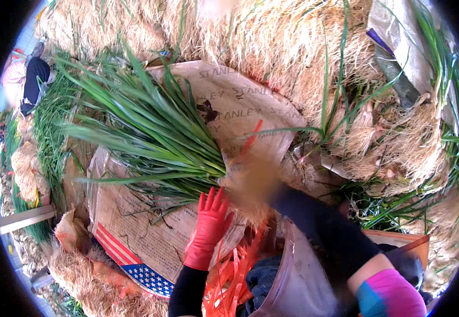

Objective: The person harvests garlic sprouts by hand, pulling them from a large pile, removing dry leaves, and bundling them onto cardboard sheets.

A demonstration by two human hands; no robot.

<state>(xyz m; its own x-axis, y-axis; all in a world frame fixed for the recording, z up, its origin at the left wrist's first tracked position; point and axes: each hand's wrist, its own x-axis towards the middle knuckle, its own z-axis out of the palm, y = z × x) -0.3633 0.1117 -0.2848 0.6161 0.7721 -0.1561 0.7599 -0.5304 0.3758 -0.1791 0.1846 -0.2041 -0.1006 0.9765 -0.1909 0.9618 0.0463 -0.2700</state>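
Note:
A thick bunch of leafy green onions (155, 132) lies across a worn printed sheet (150, 232), its leaves fanning to the upper left. My left hand (208, 227), in a red glove, rests against the bunch's lower side near the root end, fingers stretched out. From the right, my dark-sleeved right forearm (324, 222) reaches to the root end. A brownish blur hides my right hand and most of the roots there. One red plastic strip (250, 138) sticks up beside the blur. More red plastic strips (235, 280) hang in a tangle by my lap.
Stacked onions with pale, stringy roots (282, 42) form a bank along the far side and right. Loose green leaves (55, 132) lie at the left, near a pale bar (26, 219). A white sack (404, 42) sits at the upper right. Another person's dark-clothed leg (35, 84) shows far left.

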